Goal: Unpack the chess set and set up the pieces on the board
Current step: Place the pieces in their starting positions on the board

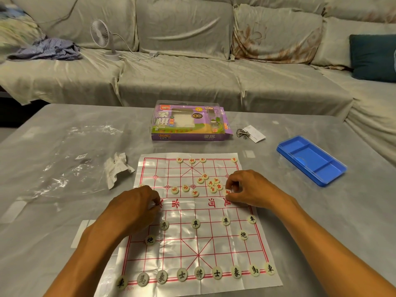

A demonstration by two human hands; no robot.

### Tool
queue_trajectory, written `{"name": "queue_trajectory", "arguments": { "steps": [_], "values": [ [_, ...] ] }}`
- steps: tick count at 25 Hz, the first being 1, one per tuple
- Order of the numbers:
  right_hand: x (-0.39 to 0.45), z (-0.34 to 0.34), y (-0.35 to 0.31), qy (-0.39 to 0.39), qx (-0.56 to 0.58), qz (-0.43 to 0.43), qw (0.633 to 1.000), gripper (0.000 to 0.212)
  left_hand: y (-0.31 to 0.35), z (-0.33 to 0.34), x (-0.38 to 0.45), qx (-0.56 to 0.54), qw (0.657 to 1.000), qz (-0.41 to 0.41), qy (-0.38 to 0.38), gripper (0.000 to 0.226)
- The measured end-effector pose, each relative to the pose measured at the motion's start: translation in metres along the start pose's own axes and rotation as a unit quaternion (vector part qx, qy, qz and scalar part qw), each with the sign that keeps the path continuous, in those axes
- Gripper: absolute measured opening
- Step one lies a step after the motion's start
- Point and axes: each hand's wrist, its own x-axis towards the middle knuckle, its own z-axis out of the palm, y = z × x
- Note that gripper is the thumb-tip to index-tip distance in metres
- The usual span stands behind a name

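Observation:
A white paper chess board (214, 249) with red lines lies on the grey table. Black-lettered round pieces (199, 273) line its near edge, with several more in the rows above. Red-lettered pieces lie in a loose heap (211, 183) past the river, and a few stand along the far edge (191, 160). My right hand (246, 187) pinches a red piece (227, 191) at the heap's right side. My left hand (137, 206) rests on the board's left edge with fingers curled; whether it holds anything is hidden.
The purple chess set box (190, 123) stands beyond the board. A blue plastic tray (310, 160) lies to the right, a metal ring puzzle with a card (250, 132) near the box. A crumpled tissue (117, 170) and clear plastic wrap (75, 166) lie left.

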Motion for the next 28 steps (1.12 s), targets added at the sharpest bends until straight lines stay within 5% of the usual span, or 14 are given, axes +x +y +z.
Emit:
{"name": "queue_trajectory", "arguments": {
  "steps": [9,18,28],
  "values": [
    [0.043,-0.019,-0.013,0.099,0.032,0.032,0.994,0.031,-0.001,0.002,-0.001,-0.009,1.000,0.004,0.013,0.027],
    [0.100,-0.014,-0.013,0.089,0.015,0.050,0.995,0.026,-0.006,0.003,0.002,-0.019,0.999,0.014,0.022,0.027],
    [0.034,-0.004,-0.019,0.120,0.106,0.065,0.985,0.017,-0.003,0.002,0.002,-0.006,1.000,0.005,0.011,0.028]
  ]
}}
